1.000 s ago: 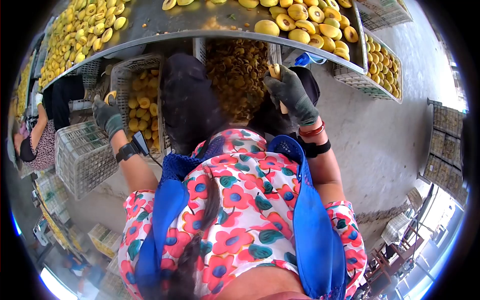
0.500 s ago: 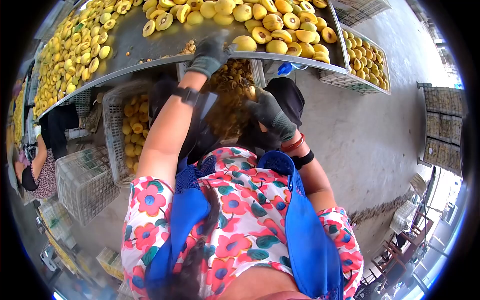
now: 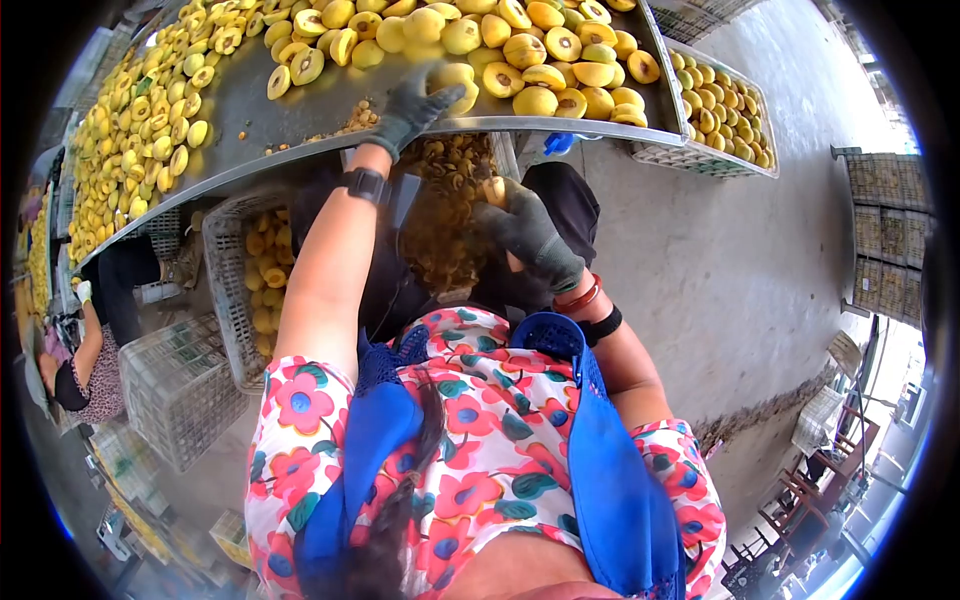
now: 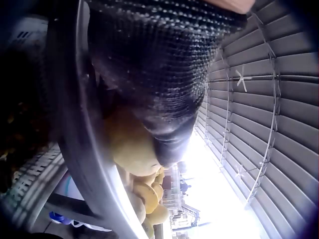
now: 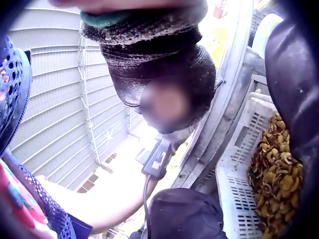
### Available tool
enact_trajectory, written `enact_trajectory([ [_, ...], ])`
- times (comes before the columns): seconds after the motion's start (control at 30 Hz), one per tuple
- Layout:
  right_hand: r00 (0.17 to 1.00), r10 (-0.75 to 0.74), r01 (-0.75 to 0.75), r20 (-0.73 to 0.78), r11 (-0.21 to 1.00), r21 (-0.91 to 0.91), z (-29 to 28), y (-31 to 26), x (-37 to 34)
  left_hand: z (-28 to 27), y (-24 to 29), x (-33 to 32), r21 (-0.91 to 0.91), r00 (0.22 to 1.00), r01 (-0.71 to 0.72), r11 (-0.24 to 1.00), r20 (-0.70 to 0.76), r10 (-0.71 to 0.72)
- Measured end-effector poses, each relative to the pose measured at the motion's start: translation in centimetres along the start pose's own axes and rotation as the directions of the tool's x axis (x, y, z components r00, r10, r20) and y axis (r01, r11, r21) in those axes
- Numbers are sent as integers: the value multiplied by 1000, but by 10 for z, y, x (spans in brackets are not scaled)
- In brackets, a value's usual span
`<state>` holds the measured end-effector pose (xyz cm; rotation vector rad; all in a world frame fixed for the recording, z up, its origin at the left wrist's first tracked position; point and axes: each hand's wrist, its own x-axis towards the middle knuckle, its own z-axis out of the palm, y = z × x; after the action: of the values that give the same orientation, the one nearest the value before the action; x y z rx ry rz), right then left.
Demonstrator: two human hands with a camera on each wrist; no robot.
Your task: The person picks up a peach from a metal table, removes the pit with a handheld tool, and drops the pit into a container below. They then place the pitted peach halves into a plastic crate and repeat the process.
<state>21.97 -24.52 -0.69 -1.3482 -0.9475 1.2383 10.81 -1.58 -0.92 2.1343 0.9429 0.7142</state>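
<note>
My gloved left hand (image 3: 408, 112) reaches over the near edge of the metal table (image 3: 300, 112), its fingers round a yellow peach (image 3: 458, 90). The left wrist view shows that peach (image 4: 130, 144) under the dark glove, close beside the metal rim. In front of my lap, my gloved right hand (image 3: 538, 238) grips a tool by its wooden handle (image 3: 495, 190). The handle's round end (image 5: 168, 104) faces the right wrist camera, blurred; the tool's working end cannot be made out. Many halved peaches (image 3: 560, 42) are heaped beyond the left hand.
A crate of peach scraps (image 3: 455, 180) stands between my knees. To the left are a crate of peaches (image 3: 265, 270) and an upturned-looking crate (image 3: 185, 385). Another full crate (image 3: 725, 115) sits right of the table. A person (image 3: 90, 360) works at far left.
My left hand has swung from the left crate, where it held a yellow piece, up to the table and onto a peach. The right hand has shifted inward with the tool.
</note>
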Motion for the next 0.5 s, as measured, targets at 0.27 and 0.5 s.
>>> enact_trajectory([
  [0.27,1000,-5,1,14,965,264,6,-53,9,-41,66,-76,-658,985,-125,743,7,172],
  [0.5,996,54,-87,74,811,578,19,-76,2,-50,100,-105,-450,974,-161,879,71,215],
])
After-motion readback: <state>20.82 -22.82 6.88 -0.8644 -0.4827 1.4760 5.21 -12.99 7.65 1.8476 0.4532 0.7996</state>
